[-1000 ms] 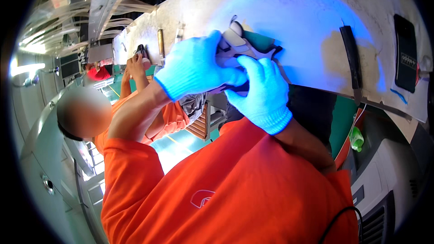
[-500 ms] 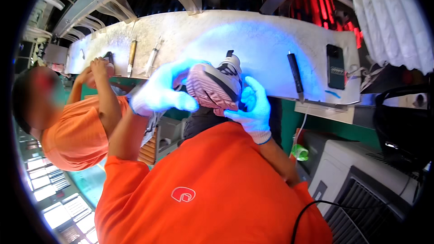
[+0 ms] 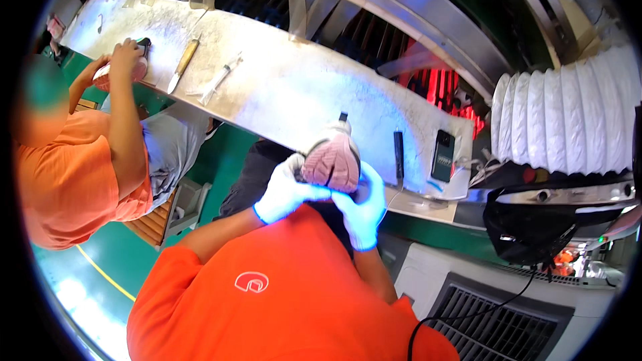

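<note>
A sneaker (image 3: 332,162) with a ribbed pink sole is held up at the near edge of the worktable, its sole facing me. Its pale upper and dark heel loop show behind the sole. My left hand (image 3: 287,190), in a white glove lit blue, grips the shoe's left side with the thumb along the sole's lower edge. On the opposite side my right hand (image 3: 364,207), gloved too, is closed round the shoe. The fingers behind the shoe are partly hidden.
On the pale worktable (image 3: 267,80) lie a black pen-like tool (image 3: 399,154), a phone (image 3: 443,156), a wooden-handled knife (image 3: 184,63) and a syringe-like tube (image 3: 219,81). At left a co-worker handles another shoe (image 3: 138,69). A white ribbed duct (image 3: 562,124) and black bag (image 3: 528,220) are at right.
The view has swung. The shoe has turned so its sole faces me more squarely. My left hand has shifted lower along its side, and my right fingers have closed in on it.
</note>
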`<state>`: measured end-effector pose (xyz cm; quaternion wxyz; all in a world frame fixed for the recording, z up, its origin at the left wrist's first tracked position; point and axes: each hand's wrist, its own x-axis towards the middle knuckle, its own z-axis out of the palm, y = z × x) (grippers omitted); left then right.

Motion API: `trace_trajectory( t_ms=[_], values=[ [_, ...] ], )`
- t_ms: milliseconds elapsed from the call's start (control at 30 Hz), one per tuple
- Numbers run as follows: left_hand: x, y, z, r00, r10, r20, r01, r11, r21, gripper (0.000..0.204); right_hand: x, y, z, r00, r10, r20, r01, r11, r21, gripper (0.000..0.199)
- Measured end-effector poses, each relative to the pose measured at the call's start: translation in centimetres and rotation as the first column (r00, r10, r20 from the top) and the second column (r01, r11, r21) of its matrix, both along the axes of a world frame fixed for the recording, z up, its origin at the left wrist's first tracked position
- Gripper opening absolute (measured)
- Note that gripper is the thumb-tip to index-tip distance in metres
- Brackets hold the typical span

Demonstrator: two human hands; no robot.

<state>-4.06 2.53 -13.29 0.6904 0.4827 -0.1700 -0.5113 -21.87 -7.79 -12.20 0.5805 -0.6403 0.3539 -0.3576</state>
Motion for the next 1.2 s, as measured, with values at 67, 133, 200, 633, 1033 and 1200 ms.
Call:
trace_trajectory(
  t_ms=[67,133,200,633,1033,1200],
  values=[
    [0.9,-0.1,0.0,0.999,-0.041,0.035,0.040,0.999,0.023,0.054,-0.8,-1.6,3.1,0.987,-0.042,0.152,0.051,0.997,-0.059,0.111],
    [1.4,0.5,-0.1,0.945,-0.163,0.284,0.113,0.977,0.183,0.056,0.8,-3.0,7.0,0.969,0.141,0.204,-0.123,0.987,-0.100,0.109],
    [1.9,0.2,1.1,0.886,-0.220,0.407,0.137,0.965,0.224,0.058,2.6,-3.1,10.2,0.943,0.324,0.077,-0.324,0.946,-0.012,0.095],
    [7.3,2.8,6.5,0.805,-0.011,0.593,0.160,0.967,-0.199,0.052,8.9,1.5,9.1,0.949,0.254,-0.188,-0.316,0.729,-0.608,0.054],
    [6.6,1.4,6.9,0.669,0.108,0.735,0.261,0.892,-0.368,0.030,6.6,-1.4,7.8,0.920,0.358,-0.162,-0.387,0.753,-0.533,0.068],
    [7.5,-1.9,7.1,0.616,-0.008,0.788,0.430,0.841,-0.328,0.029,5.0,-2.7,7.3,0.916,0.384,-0.118,-0.389,0.776,-0.497,0.067]
  ],
)
